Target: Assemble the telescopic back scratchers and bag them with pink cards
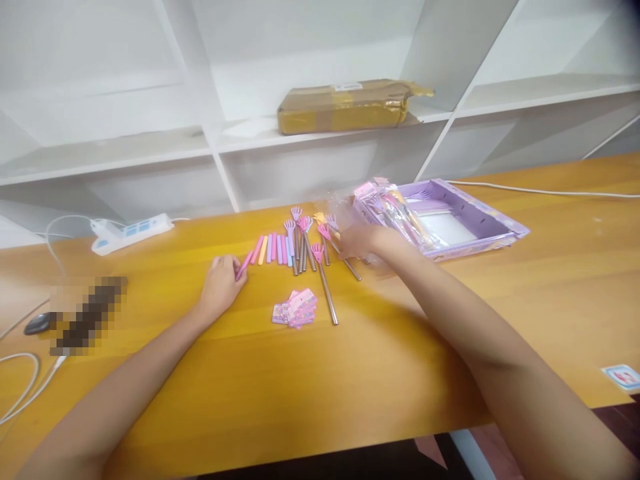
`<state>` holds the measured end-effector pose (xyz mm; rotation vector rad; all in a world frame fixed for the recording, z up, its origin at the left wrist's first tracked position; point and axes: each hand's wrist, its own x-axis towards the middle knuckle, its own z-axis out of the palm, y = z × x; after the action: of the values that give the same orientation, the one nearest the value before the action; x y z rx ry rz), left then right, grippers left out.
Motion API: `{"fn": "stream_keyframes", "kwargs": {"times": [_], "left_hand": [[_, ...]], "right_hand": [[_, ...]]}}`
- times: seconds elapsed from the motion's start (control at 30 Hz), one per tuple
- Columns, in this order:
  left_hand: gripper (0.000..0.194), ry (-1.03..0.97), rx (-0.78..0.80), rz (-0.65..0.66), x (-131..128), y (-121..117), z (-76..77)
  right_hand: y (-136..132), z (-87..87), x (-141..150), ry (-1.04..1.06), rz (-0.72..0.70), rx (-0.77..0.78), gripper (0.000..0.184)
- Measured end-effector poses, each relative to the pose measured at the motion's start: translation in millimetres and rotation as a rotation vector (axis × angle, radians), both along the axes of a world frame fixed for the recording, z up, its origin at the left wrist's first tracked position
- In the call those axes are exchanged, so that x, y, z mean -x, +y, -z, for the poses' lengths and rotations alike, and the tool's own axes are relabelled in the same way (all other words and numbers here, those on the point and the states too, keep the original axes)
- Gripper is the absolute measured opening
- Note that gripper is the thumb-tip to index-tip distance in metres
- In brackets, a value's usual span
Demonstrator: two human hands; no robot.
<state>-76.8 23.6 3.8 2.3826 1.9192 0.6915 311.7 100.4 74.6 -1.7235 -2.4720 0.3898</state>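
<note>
Left hand [223, 285] pinches a pink handle [244, 265]; right hand [361, 241], its grip unclear, is beside the tray [487, 224] near the back edge of the counter [300, 387].

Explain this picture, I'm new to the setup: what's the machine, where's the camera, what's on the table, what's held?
There is no machine: a person works with two bare hands, seen from one head-worn camera looking forward and down. On the wooden table lie a cluster of back scratchers with hand-shaped heads and metal rods, a row of pastel sticks, and overlapping pink cards. To the right, clear plastic packets lie in a purple tray. The left hand has its fingers at a pink stick; whether it is gripped is unclear. The blurred right hand is by the scratchers and packets; I can't tell what it holds.
</note>
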Motion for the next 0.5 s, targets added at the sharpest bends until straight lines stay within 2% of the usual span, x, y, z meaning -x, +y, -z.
{"fn": "stream_keyframes", "kwargs": {"times": [0.07, 0.13, 0.23, 0.37, 0.5], "left_hand": [[0.015, -0.035, -0.003, -0.007, 1, 1, 2.7], [0.015, -0.064, -0.006, 0.003, 2, 3, 5.3], [0.008, -0.158, 0.004, -0.012, 5, 5, 5.9], [0.032, -0.312, 0.1, -0.032, 6, 4, -0.4], [0.033, -0.354, 0.092, 0.036, 2, -4, -6.3]], "right_hand": [[0, 1.4, 5, -0.146, 0.003, 0.173, 0.027], [-2, -0.6, 9, -0.216, -0.008, 0.247, 0.028], [-6, -6.1, 14, -0.199, -0.034, 0.25, 0.034], [-11, -18.3, 14, -0.174, -0.071, 0.228, 0.043], [-19, -39.4, 6, 0.004, -0.066, 0.255, 0.038]]}}
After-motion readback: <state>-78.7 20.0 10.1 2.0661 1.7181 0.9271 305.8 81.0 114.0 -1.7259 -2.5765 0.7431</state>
